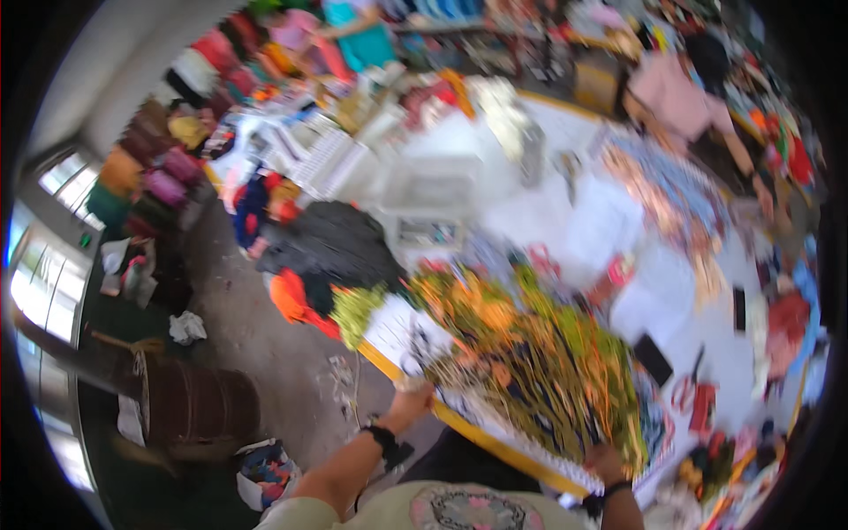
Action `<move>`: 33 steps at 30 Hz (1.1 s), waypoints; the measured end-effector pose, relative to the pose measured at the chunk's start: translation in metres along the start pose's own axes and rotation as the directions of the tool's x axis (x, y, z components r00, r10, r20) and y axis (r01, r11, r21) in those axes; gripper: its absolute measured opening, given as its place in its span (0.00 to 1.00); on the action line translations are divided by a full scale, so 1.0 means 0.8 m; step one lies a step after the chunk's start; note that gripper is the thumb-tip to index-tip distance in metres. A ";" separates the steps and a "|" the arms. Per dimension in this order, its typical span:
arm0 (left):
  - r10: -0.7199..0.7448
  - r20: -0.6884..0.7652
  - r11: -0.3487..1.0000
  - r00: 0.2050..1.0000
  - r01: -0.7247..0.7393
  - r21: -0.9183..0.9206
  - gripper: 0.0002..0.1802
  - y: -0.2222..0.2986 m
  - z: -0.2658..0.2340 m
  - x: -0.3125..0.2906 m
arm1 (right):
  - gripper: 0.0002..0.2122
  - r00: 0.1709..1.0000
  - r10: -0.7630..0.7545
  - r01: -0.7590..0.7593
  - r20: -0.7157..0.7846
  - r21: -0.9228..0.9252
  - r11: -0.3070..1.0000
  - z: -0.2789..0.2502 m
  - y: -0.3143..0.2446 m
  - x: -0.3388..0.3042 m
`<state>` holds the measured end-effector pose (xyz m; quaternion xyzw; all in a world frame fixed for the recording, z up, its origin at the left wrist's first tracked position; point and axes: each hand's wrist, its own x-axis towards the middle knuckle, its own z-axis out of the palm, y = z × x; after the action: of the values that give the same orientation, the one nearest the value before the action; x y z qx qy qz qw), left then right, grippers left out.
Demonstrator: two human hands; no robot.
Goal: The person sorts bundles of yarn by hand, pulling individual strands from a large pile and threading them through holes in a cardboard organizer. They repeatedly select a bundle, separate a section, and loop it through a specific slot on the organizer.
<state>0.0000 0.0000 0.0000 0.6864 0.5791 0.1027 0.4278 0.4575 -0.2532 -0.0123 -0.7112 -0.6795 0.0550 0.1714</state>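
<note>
My left hand (412, 406) is at the yellow edge of the table (380, 360), its fingers drawn together around something small and pale that is too blurred to name. My right hand (606, 463) rests against the near end of a long heap of fringed cloth strips (539, 362) in olive, orange and dark tones. Blur hides what its fingers do. Left of the heap lie a lime-green bundle (358, 311) and a large dark grey cloth pile (336, 246). Tangled dark thread (422, 343) lies on the white tabletop between my left hand and the grey pile.
A clear plastic bin (431, 187), a bottle (532, 155), a black phone (652, 360) and red-handled scissors (682, 393) are on the table. A person in pink (676, 102) works across at the right. A brown drum (199, 402) stands on the floor at left.
</note>
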 end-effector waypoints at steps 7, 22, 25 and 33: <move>-0.407 0.277 0.858 0.870 0.469 -0.211 0.19 0.018 0.084 0.027 | 0.17 0.363 0.441 -0.908 0.820 0.417 -0.027 0.022 0.018 -0.076; -0.317 0.251 0.873 0.915 0.385 -0.300 0.14 0.007 0.120 0.018 | 0.15 0.334 0.457 -0.926 0.824 0.376 -0.002 0.016 0.015 -0.092; -0.167 0.220 0.925 0.961 0.230 -0.302 0.13 -0.004 0.119 0.012 | 0.14 0.387 0.468 -0.908 0.795 0.417 0.042 0.015 0.014 -0.094; 0.153 -0.021 0.920 0.988 -0.150 -0.363 0.13 -0.042 0.126 0.000 | 0.09 0.598 0.450 -0.777 0.663 0.617 0.123 0.026 0.010 -0.121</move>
<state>0.0407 -0.0484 -0.0856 0.6386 0.4935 0.2380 0.5404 0.4518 -0.3448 -0.0495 -0.7089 -0.1988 0.5738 0.3586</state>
